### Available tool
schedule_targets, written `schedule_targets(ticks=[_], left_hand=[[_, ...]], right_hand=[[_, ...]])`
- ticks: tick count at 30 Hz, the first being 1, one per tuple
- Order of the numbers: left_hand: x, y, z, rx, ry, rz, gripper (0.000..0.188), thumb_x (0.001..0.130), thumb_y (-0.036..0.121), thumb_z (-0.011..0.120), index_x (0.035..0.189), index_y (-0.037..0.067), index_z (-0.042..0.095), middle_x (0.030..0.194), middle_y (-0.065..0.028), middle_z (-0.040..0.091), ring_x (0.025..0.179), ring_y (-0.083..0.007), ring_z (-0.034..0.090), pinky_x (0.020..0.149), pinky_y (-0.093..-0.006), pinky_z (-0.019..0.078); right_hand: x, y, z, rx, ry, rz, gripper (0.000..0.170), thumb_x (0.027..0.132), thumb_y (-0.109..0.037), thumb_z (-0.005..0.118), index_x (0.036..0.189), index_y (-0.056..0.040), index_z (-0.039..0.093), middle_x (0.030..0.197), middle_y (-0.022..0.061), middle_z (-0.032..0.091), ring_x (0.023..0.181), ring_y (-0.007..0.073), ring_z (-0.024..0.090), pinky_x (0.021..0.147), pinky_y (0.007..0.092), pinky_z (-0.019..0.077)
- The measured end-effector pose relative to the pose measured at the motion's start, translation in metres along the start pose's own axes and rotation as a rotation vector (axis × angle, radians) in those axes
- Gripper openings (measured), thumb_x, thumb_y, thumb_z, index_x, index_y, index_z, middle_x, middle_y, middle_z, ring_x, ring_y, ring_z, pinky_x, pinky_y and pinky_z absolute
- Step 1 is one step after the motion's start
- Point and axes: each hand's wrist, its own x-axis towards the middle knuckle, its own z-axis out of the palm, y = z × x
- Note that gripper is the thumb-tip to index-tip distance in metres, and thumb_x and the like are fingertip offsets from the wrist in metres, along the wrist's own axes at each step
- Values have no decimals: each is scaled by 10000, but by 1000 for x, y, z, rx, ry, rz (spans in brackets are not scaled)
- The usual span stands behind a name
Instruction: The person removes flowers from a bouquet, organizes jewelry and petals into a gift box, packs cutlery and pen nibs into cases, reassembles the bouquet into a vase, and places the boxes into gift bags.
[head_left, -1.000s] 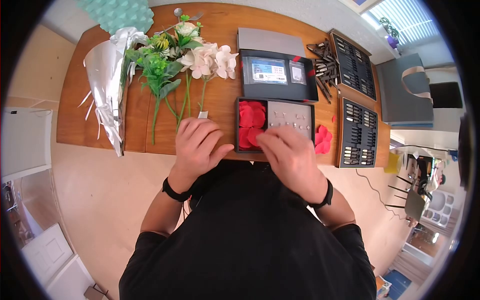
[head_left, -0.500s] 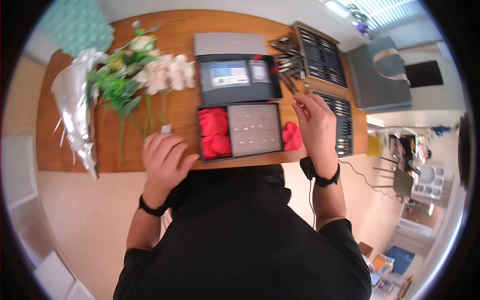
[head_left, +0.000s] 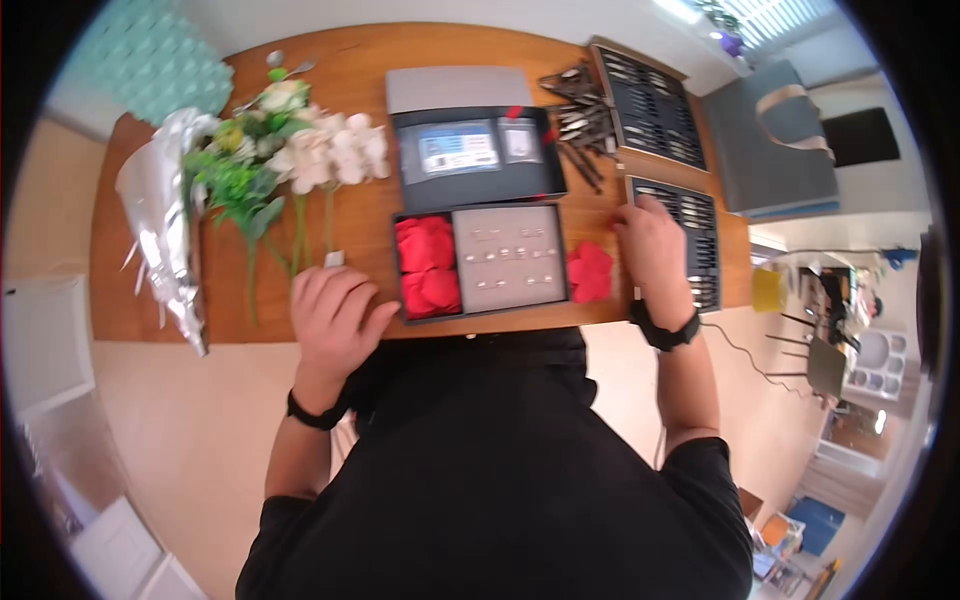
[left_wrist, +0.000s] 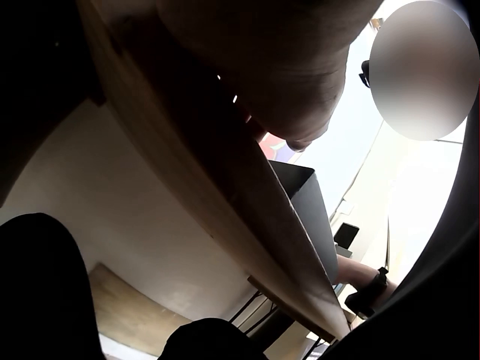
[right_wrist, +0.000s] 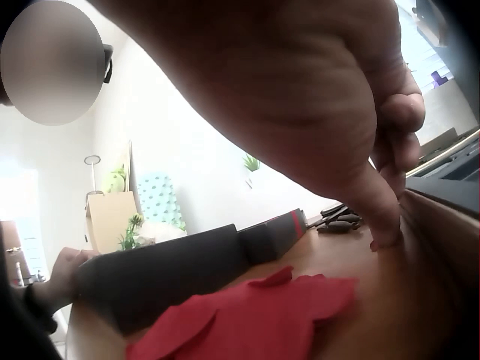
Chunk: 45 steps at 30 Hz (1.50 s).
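My left hand (head_left: 335, 320) rests at the table's front edge, left of the lower box, fingers loosely bent and holding nothing. That box (head_left: 510, 310) has red petals (head_left: 428, 262) in its left part and a grey panel (head_left: 495, 272) with small jewellery pieces on the right. Further right, my right hand (head_left: 655, 250) reaches down between loose red petals (head_left: 590, 272) and the lower dark tray (head_left: 705, 235). In the right wrist view its thumb (right_wrist: 384, 229) touches the wood beside a tray's wall, other fingers bent; whether anything is pinched cannot be seen.
Behind the lower box lies a second box (head_left: 480, 188) with clear packets. Dark slim pieces (head_left: 582, 120) are heaped near the upper tray (head_left: 655, 110). Flowers (head_left: 310, 155) and a silver wrapping (head_left: 165, 195) lie at left; a grey bag (head_left: 765, 150) stands at far right.
From over the lower box, my right hand has moved right, then down to the table by the lower tray. My left hand stays at the front edge; the head view has shifted.
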Motion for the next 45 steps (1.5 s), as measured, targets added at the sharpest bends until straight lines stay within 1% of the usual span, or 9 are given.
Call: schedule_targets(ticks=[3, 9, 15, 19, 25, 28, 34, 39, 45], left_hand=[[1, 1, -1, -5, 1, -1, 338, 896, 311, 949, 996, 44, 767, 1056, -78, 742, 1016, -312, 717, 931, -490, 534], [-1, 0, 0, -28, 31, -5, 323, 903, 300, 934, 987, 41, 761, 1048, -80, 742, 985, -320, 711, 907, -473, 529], [-1, 0, 0, -30, 28, 4, 326, 893, 296, 942, 984, 40, 762, 1037, -77, 745, 981, -319, 712, 893, -467, 530], [-2, 0, -1, -33, 36, 5, 331, 886, 299, 945, 991, 40, 768, 1039, -77, 747, 980, -315, 713, 892, -470, 531], [6, 18, -7, -163, 30, 6, 421, 881, 409, 945, 1052, 54, 799, 1144, -87, 768, 1082, -334, 720, 953, -485, 538], [12, 28, -5, -138, -83, -30, 547, 827, 507, 973, 1132, 79, 822, 1401, -115, 732, 1319, -375, 654, 1084, -536, 499], [20, 34, 4, -120, -191, 16, 579, 816, 530, 970, 1104, 56, 801, 1505, -151, 695, 1440, -408, 618, 1155, -593, 479], [27, 38, -2, -99, -233, 20, 571, 810, 550, 973, 1092, 81, 809, 1477, -146, 718, 1448, -420, 620, 1170, -594, 477], [29, 40, 3, -53, -168, 53, 585, 793, 521, 991, 1132, 82, 803, 1386, -133, 752, 1352, -418, 669, 1156, -601, 485]], right_hand=[[2, 3, 7, -38, -26, 36, 98, 980, -182, 807, 1022, -107, 854, 1032, 98, 742, 1033, 351, 769, 863, 477, 631], [-9, -36, -37, 74, 34, -26, 46, 961, -101, 826, 988, -68, 810, 1002, 119, 722, 961, 359, 757, 793, 483, 619], [-31, -158, -59, 609, 101, -420, 200, 865, 2, 825, 1060, -43, 815, 981, 103, 719, 894, 336, 749, 760, 442, 615], [-24, -196, -41, 614, 89, -552, 224, 887, 17, 852, 1105, -27, 829, 1037, 104, 734, 900, 315, 758, 758, 421, 614], [-27, -192, -35, 540, 10, -599, 370, 818, 29, 752, 1185, -3, 789, 1087, 111, 678, 1029, 319, 705, 838, 450, 608], [-35, -180, -38, 568, 15, -509, 409, 791, 65, 760, 1192, -3, 802, 1075, 105, 680, 1000, 322, 704, 830, 450, 611], [-54, -157, -34, 650, 135, -379, 328, 830, 76, 818, 1147, -9, 817, 1078, 113, 726, 953, 331, 734, 819, 432, 619], [-65, -122, -35, 644, 231, -177, 209, 956, 47, 832, 1157, -5, 808, 1055, 143, 754, 967, 361, 744, 826, 449, 606], [-69, -66, -27, 601, 256, 129, 219, 982, 24, 821, 1199, -6, 813, 1090, 185, 766, 1015, 404, 748, 869, 468, 611]])
